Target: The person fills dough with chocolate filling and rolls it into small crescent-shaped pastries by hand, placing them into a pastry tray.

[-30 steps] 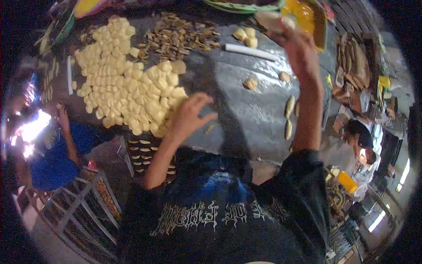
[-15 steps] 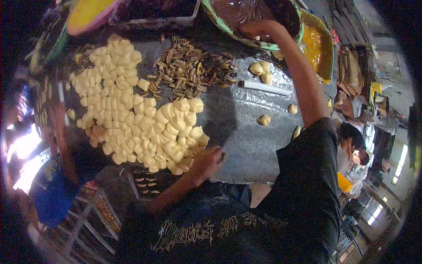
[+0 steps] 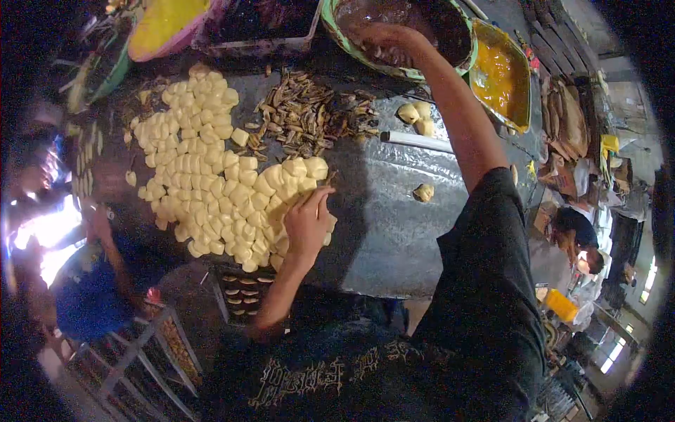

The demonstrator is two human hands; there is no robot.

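Note:
My left hand [image 3: 307,219] lies over the right edge of a large spread of pale dough pieces [image 3: 204,176], its fingers stretched out and touching the pieces there. My right hand [image 3: 385,36] reaches into a green-rimmed tub [image 3: 470,53] of dark brown, wet-looking filling; its fingers are dark and blurred against the contents. Between the hands, a pile of brown sliced strips, like banana pieces [image 3: 299,112], lies on the dark worktable [image 3: 394,246]. A pale rolling rod [image 3: 418,141] rests on the shiny part of the table.
A yellow tub of orange liquid [image 3: 500,77] stands right of the green one. Small dough lumps [image 3: 423,192] sit near the rod. At the back are a dark tray [image 3: 260,46] and a pink basin [image 3: 165,32]. A person in blue [image 3: 91,288] works at left; another person [image 3: 576,239] is far right.
My left hand has moved up and slightly left from the table's near side onto the dough, its fingers opening out. My right hand has shifted left within the tub. The view has shifted slightly.

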